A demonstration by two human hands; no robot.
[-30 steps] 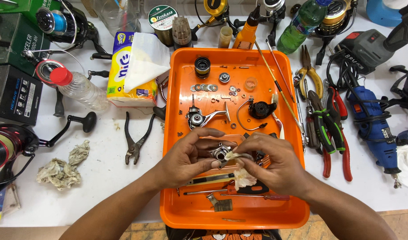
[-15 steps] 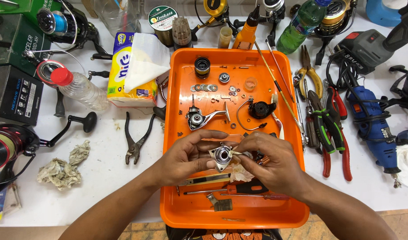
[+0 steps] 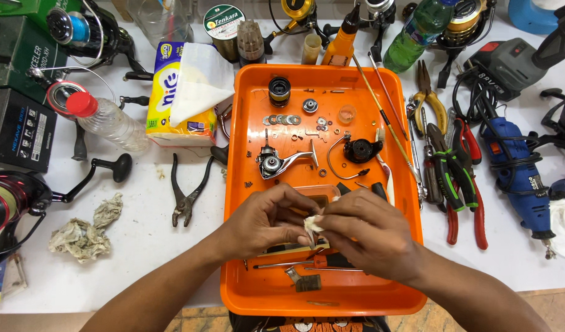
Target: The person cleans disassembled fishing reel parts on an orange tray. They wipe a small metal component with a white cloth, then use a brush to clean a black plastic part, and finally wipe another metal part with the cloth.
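Both hands (image 3: 316,230) together, clamped on crumpled white tissue wad (image 3: 311,224) over orange tray (image 3: 258,295).

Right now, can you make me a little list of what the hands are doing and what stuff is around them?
left hand: pinching a small white wad of tissue
right hand: fingertips on the same wad
under the hands: orange tray
in the tray: fishing reel body, black spool, row of washers
left of tray: black pliers, tissue pack
right of tray: pliers and cutters, blue rotary tool

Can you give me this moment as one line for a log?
left hand and right hand: pinch tissue scrap | over orange tray
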